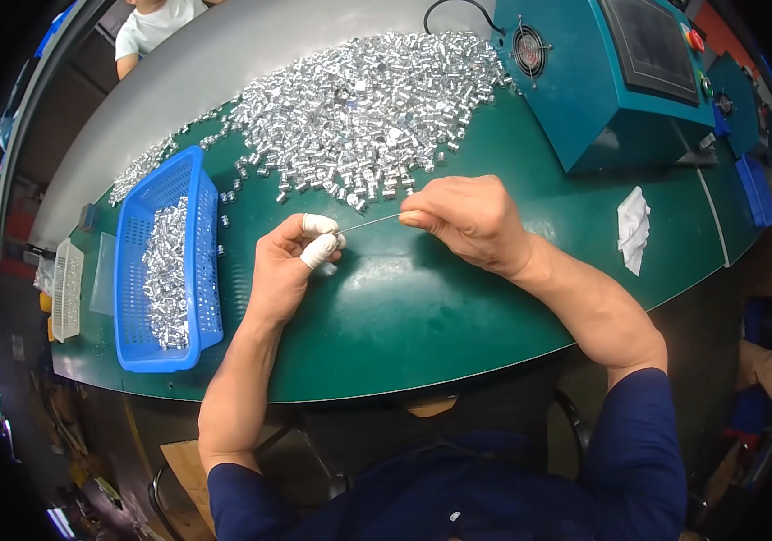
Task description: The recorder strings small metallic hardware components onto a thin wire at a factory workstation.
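Note:
My left hand (291, 261), with white covers on its thumb and a finger, is closed in a pinch on a small silver metal part (341, 241), mostly hidden by the fingertips. A thin metal rod (370, 222) runs from that part to my right hand (467, 221), whose thumb and fingers pinch its other end. The rod's tip meets the part at the left fingertips; whether it is inside cannot be made out. Both hands are above the green tabletop (422, 334), just in front of a large heap of small silver metal parts (359, 117).
A blue plastic basket (124, 298) holding many similar parts stands at the left, with a white basket (68, 288) beyond it. A teal machine (575, 99) with a screen occupies the back right. Near it lies a crumpled white cloth (633, 230). Another person (153, 32) sits across the table.

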Demonstrator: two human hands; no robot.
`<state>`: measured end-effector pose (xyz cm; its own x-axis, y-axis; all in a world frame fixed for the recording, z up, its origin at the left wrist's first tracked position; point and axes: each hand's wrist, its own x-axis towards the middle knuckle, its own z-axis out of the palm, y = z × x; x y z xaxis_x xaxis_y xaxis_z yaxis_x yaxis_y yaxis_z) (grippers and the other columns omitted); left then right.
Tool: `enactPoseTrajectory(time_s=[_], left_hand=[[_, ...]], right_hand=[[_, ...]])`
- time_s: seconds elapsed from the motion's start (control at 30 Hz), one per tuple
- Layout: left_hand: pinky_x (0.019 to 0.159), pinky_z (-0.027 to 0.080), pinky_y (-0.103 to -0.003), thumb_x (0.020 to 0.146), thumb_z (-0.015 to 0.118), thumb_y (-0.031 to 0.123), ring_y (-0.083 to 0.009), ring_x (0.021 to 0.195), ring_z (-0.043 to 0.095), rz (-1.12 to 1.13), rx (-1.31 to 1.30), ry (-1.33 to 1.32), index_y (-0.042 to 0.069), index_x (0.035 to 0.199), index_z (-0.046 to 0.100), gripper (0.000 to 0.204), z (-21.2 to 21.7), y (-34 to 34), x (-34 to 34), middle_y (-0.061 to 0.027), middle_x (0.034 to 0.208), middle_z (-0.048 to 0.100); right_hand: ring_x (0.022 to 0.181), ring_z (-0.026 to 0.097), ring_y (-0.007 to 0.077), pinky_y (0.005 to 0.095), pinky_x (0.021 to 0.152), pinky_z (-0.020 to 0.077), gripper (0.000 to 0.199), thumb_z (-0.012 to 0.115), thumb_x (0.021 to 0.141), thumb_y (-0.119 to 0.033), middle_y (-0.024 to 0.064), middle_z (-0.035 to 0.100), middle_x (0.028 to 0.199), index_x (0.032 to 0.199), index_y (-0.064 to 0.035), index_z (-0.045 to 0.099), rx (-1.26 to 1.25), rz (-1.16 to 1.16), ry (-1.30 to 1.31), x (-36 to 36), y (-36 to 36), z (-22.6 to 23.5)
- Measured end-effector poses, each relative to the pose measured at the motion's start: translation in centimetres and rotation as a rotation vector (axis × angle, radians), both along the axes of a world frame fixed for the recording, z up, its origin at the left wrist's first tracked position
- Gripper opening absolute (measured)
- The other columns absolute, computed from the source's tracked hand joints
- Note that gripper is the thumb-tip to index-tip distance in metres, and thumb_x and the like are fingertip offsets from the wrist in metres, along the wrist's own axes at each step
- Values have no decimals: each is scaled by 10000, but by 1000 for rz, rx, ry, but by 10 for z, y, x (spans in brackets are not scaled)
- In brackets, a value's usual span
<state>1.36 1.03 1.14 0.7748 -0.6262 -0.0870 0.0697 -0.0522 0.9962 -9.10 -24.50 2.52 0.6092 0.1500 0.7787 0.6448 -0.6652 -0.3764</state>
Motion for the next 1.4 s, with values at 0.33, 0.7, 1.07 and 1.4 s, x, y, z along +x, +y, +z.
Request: enactPoseTrajectory(time_s=[0.33,0.7,1.07,1.4], left_hand=[[819,533,-273,942,674,39,-142,871,675,86,-142,-92,11,1111,672,172,-7,9,16,-82,990,726],[820,550,-289,935,681,37,-162,875,685,24,-169,-35,7,1110,668,178,-4,0,7,-109,1008,727],[844,556,-296,894,712,-12,-165,898,687,55,-118,-171,-8,1089,672,199,-2,-1,-1,-111,1012,724],[848,517,-263,855,735,-47,-131,908,660,90,14,-475,-21,1022,691,175,3,-1,-9,-45,954,700]], right_hand=[[582,611,122,254,528,475,144,664,963,-93,53,645,665,861,6,682,368,-161,119,-6,7,6],[579,615,195,299,520,470,77,725,899,-53,85,639,693,860,-5,679,204,-61,15,-8,12,3],[560,609,216,322,500,448,93,750,875,-60,75,628,684,843,-25,671,-4,-65,-55,-12,13,7],[551,616,117,267,507,469,174,647,971,-136,65,658,670,872,2,684,821,-10,906,-14,27,5]])
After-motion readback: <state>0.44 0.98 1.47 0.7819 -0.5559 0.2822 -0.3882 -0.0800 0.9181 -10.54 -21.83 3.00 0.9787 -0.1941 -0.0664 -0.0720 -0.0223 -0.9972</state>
